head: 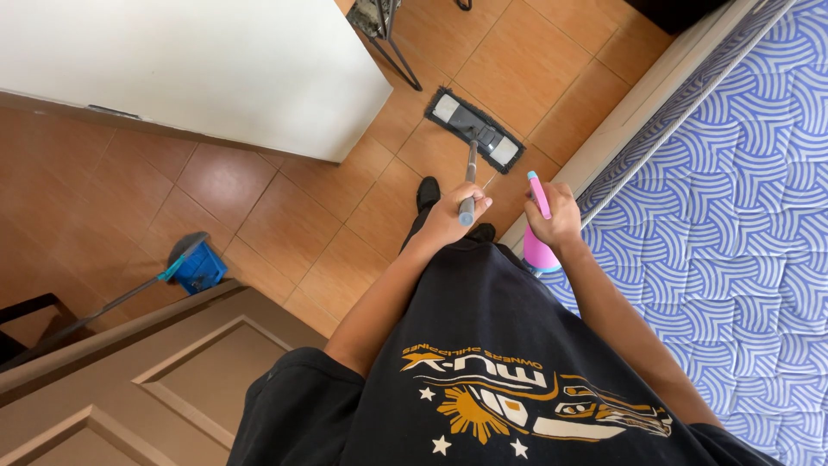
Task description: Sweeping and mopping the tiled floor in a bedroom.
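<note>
My left hand [453,216] grips the top of a grey mop handle [470,177]. The handle runs down to a flat black and grey mop head [474,129] lying on the orange floor tiles ahead of my feet. My right hand [556,216] is closed around a pink spray bottle [538,250] with a blue tip, held upright beside the bed edge. I wear a black shirt with a printed design.
A mattress [733,216] with a blue and white wave pattern fills the right side. A white panel [172,69] lies at upper left. A brown wooden door [155,380] stands at lower left, with a blue dustpan [198,266] beside it. Black metal legs [397,43] stand at the top.
</note>
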